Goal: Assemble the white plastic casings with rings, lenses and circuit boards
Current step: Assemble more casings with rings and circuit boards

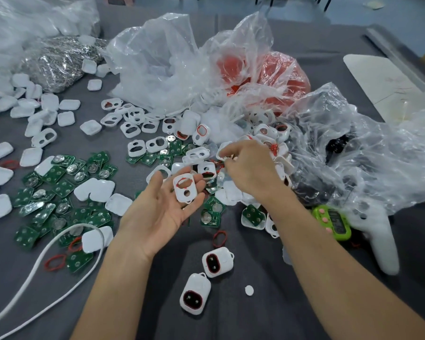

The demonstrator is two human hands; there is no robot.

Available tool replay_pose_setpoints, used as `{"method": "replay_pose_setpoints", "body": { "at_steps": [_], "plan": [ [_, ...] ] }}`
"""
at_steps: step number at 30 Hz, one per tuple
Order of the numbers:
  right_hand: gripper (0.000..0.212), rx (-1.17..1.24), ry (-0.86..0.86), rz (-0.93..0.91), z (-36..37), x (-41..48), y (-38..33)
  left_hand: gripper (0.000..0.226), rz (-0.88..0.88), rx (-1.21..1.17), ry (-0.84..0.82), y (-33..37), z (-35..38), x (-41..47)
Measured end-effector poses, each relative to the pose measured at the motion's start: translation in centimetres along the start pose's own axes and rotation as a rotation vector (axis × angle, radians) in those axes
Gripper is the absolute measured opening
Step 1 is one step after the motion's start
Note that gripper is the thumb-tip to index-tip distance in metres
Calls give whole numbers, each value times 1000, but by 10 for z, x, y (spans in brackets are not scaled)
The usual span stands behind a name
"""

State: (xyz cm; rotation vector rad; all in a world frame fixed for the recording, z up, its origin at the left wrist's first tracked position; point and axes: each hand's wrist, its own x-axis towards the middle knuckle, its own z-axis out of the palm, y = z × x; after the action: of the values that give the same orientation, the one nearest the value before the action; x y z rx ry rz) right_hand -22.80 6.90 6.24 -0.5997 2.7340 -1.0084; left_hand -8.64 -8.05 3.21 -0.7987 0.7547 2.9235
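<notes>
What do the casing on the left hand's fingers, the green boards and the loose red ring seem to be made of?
Casing: moulded white plastic, smooth, slightly glossy. Green boards: probably rigid printed-circuit laminate, with shiny metal discs. Red ring: likely rubber, since its thin loop lies bent.

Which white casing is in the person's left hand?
The two-holed casing with a red ring, resting in the open left hand; others lie scattered on the table.
</notes>
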Motion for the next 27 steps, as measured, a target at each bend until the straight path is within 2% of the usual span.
{"method": "replay_pose_setpoints", "body": {
  "at_steps": [3, 4, 5, 7, 9, 10, 14, 17, 19, 20, 22, 25, 27],
  "plan": [
    [42, -337, -150, -165, 16, 0, -4, 60, 29, 0, 38, 6, -3, 8],
    [43, -384, -186, -198, 19, -2, -3, 59, 39, 1, 48, 8, -2, 10],
    [41, -367, -219, -209, 17, -3, 0, 59, 46, -1, 56, 9, -2, 13],
    [34, -167, -244, -151, 3, -7, 8, 58, 55, -8, 67, 10, 1, 19],
    [33, 62, -107, -62, -22, -10, 23, 57, 59, 1, 66, 6, 5, 23],
    [32, 92, -7, -37, -37, -9, 32, 55, 61, 12, 61, 4, 7, 25],
    [28, -215, 212, 134, -93, -7, 66, 34, 52, 68, 5, -8, 22, 32],
    [38, -277, 427, 206, -120, -9, 87, 33, 38, 76, -25, -17, 31, 39],
    [40, -307, 495, 311, -132, -2, 104, 33, 35, 112, -51, -23, 37, 42],
    [38, -370, 442, 370, -135, 5, 113, 31, 37, 133, -57, -25, 41, 42],
    [30, -527, 219, 437, -133, 17, 122, 30, 40, 149, -74, -30, 45, 45],
    [17, -584, -37, 329, -127, 28, 120, 31, 13, 122, -110, -35, 50, 47],
    [18, -578, -109, 236, -124, 33, 117, 30, -2, 131, -130, -38, 54, 47]
  ]
}}
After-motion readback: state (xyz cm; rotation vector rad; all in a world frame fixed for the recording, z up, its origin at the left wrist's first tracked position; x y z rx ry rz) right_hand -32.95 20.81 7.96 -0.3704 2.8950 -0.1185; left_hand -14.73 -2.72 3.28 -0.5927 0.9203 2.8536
